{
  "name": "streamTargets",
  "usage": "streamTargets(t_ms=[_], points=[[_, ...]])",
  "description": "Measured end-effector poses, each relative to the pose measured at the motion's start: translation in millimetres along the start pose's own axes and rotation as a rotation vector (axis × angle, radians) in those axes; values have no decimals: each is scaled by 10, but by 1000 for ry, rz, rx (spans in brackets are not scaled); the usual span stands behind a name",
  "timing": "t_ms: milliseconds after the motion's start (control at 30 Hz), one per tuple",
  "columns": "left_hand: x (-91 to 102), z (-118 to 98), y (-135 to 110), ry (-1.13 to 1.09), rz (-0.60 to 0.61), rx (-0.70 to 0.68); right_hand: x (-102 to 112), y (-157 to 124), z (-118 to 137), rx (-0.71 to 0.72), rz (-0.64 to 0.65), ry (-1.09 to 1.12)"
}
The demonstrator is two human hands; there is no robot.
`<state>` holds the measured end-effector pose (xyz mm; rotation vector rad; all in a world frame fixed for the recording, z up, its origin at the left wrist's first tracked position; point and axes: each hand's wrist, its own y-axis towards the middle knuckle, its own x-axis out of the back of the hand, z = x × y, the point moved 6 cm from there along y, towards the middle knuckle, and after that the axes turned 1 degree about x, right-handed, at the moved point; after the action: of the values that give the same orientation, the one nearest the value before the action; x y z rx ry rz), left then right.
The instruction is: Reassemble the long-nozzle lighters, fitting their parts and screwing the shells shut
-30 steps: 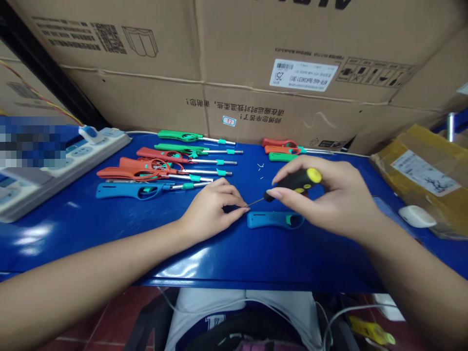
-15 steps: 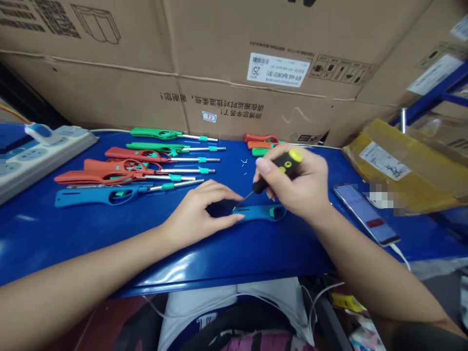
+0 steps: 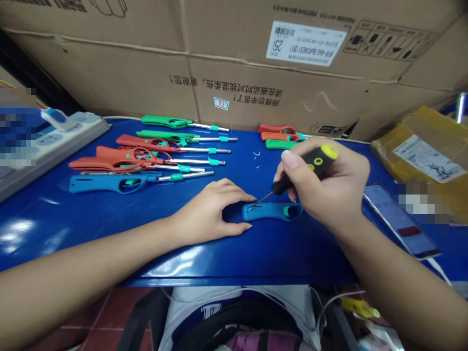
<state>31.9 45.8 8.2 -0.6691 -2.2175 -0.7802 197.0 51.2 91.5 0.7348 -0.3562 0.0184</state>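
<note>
A blue lighter handle (image 3: pixel 269 211) with a green trigger lies flat on the blue table, its front end partly behind my right hand (image 3: pixel 325 180). That hand grips a black and yellow screwdriver (image 3: pixel 283 185), its shaft slanting down to the handle's left end. A small shiny screw (image 3: pixel 250 209) shows at the tip; whether it is seated in a hole I cannot tell. My left hand (image 3: pixel 208 212) rests on the table, thumb and forefinger spread around the handle's left end, with a gap visible between them and the handle.
Several long lighters in green, red and blue, such as a blue lighter (image 3: pixel 106 184), lie at the left. More lighters (image 3: pixel 280 136) lie at the back. Tiny screws (image 3: pixel 257 154) are scattered mid-table. A power strip (image 3: pixel 78 129), cardboard box (image 3: pixel 226 53), phone (image 3: pixel 402 222) and yellow-taped parcel (image 3: pixel 420 151) stand around.
My left thumb and forefinger have parted from the handle's end. The screwdriver still points at that end. The whole view has shifted, so everything sits further right.
</note>
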Motion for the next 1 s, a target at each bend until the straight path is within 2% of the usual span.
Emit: streamTargets(t_ms=[300, 567, 1000], points=[[8, -24, 6, 0, -3, -15, -7, -29, 10, 15, 15, -31], [97, -65, 16, -36, -90, 2, 71, -30, 19, -53, -159, 9], [112, -83, 15, -73, -125, -9, 66, -22, 2, -84, -148, 13]])
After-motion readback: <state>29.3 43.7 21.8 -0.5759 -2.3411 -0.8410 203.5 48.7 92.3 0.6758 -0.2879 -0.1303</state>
